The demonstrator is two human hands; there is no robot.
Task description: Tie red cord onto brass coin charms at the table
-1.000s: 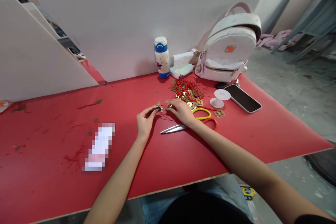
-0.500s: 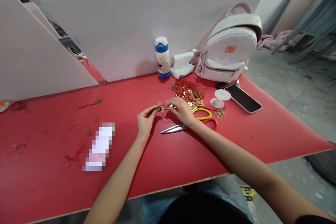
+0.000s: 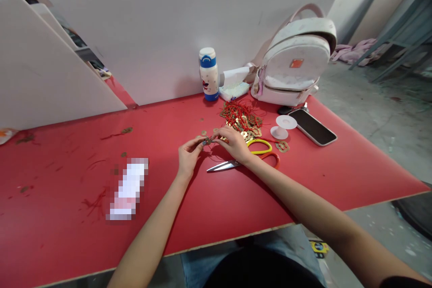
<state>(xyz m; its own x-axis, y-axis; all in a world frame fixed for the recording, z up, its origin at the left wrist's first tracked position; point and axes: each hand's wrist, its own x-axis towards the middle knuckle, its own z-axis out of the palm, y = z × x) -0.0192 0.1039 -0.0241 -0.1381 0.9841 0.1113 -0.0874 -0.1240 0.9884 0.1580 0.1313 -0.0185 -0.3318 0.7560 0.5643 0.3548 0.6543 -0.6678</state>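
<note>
My left hand (image 3: 188,155) pinches a small brass coin (image 3: 205,141) above the red table (image 3: 67,216). My right hand (image 3: 234,142) meets it from the right, its fingertips closed on a thin red thread at the same coin. Just behind the hands lies a heap of brass coins tied with red thread (image 3: 242,118). Scissors with yellow and red handles (image 3: 248,155) lie under my right wrist, their blades pointing left.
A white and blue bottle (image 3: 208,74), a tissue pack (image 3: 232,90) and a white backpack (image 3: 293,60) stand along the white back panel. A white spool (image 3: 282,126) and a phone (image 3: 312,126) lie to the right. A blurred white item (image 3: 128,188) lies left.
The hands have stayed almost in place. The fingertips have drawn slightly closer together around the coin.
</note>
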